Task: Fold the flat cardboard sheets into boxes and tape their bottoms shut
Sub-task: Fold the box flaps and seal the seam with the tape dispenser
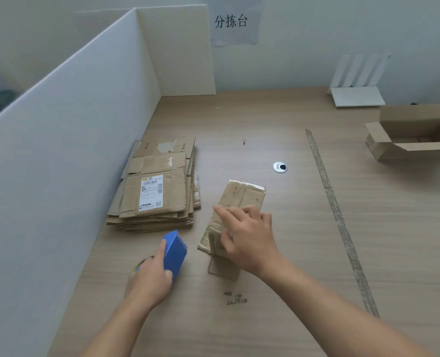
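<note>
2 hands: L hand, R hand. 1 blue tape gun. 1 pile of flat sheets. 2 boxes: near box, open box. 1 tape strip.

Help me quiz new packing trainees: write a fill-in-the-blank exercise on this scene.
1. The left hand grips a ____ plastic tape dispenser.
2. The right hand rests on a small brown cardboard box lying to the ____ of the stack of flat cardboard sheets.
3. The stack's top sheet bears a shipping label that is ____ in colour.
Missing words: blue; right; white.
</note>
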Available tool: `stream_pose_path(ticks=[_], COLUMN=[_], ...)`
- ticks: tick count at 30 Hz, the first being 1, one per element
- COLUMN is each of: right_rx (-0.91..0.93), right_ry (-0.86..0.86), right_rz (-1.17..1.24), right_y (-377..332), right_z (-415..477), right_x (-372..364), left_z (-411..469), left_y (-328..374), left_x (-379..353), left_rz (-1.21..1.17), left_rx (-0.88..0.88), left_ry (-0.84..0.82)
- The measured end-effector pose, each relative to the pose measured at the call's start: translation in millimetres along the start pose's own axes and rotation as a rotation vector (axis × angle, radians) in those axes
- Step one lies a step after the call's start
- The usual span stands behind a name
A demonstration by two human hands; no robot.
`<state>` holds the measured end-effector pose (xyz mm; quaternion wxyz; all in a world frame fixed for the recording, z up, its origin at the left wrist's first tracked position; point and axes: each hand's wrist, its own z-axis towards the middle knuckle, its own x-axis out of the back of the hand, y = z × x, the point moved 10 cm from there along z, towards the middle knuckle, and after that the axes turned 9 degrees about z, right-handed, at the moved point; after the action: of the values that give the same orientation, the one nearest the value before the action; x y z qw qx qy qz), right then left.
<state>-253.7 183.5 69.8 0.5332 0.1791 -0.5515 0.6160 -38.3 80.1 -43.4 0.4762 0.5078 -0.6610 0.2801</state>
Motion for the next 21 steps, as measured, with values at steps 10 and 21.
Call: stream_pose_path(ticks=[10,21], right_rx=[-0.39,-0.466], right_ry=[-0.257,-0.247], right_rz=[0.102,0.212], right_y=[95,77], right_z=[39,16], right_x=[-2,1], left_z=[5,15], left_y=[-19,-20], left_x=[-25,-37], left_rz=[-0.019,-0.106], left_rx=[0.086,0.069], left_ry=[0.061,-0.063])
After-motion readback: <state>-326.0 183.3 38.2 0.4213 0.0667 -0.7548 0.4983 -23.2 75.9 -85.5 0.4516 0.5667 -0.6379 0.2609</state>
